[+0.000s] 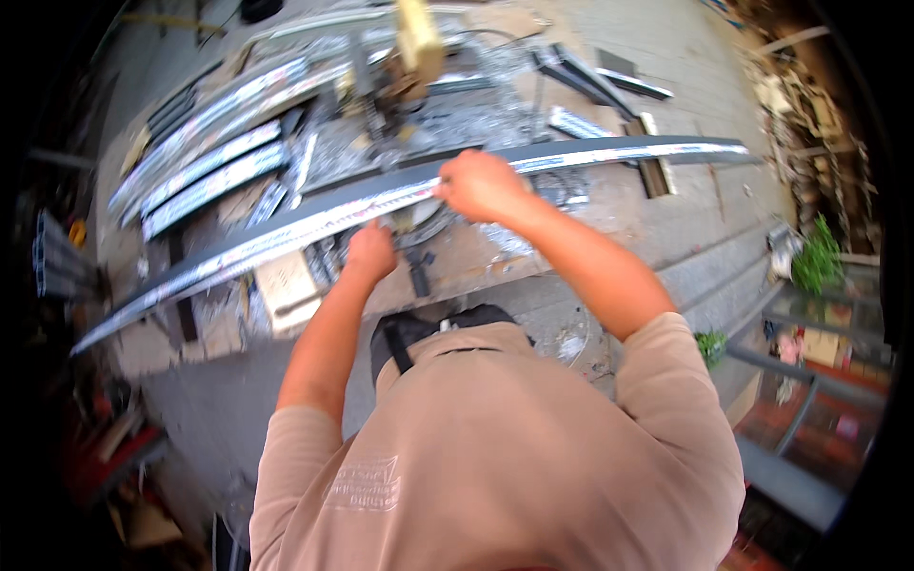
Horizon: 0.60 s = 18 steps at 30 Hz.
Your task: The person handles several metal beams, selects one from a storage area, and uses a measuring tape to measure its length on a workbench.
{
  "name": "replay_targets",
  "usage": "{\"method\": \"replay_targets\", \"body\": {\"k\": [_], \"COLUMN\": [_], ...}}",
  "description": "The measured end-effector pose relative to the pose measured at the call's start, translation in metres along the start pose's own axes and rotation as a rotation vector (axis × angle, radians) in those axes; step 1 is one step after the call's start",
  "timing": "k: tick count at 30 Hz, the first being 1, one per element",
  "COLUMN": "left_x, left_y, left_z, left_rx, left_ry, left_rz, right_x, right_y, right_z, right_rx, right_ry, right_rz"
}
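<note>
A long dark grey metal profile (pixel 324 211) with a printed white film strip lies across the workbench, from the lower left to the far right. My right hand (pixel 481 186) is closed on it near its middle, knuckles up. Just left of that and nearer to me, my left hand (pixel 371 249) is curled, its fingertips at the profile's near edge. Whatever the left fingers hold, if anything, is hidden. Beyond the profile stands a machine with a yellow body (pixel 419 43), blurred, over the metal-littered bench.
Several film-wrapped profile pieces (pixel 214 176) lie at the left of the bench (pixel 609 224). Dark offcuts (pixel 581 76) are at the far right. A pale board (pixel 286 285) sits near the front edge. Green plants (pixel 817 255) and framed glass panels (pixel 809 409) stand to the right.
</note>
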<state>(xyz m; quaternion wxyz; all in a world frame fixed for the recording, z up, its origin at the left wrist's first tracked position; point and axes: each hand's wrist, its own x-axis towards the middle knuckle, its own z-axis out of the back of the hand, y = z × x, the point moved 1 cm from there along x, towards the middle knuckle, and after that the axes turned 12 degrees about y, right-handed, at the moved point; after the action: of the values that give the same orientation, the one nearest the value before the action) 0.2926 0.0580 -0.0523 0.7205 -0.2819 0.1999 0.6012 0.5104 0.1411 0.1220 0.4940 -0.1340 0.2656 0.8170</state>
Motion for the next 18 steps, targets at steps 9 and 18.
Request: {"method": "replay_targets", "body": {"k": [9, 18], "left_x": [0.013, 0.005], "left_y": [0.019, -0.004], "left_z": [-0.023, -0.003], "left_rx": [-0.010, 0.033], "left_ry": [-0.104, -0.003], "left_rz": [-0.099, -0.037], "right_x": [-0.037, -0.089], "right_y": [-0.028, -0.061], "right_z": [-0.010, 0.006], "right_rx": [-0.018, -0.016], "right_ry": [0.111, 0.117], "right_rz": [-0.181, -0.245]}}
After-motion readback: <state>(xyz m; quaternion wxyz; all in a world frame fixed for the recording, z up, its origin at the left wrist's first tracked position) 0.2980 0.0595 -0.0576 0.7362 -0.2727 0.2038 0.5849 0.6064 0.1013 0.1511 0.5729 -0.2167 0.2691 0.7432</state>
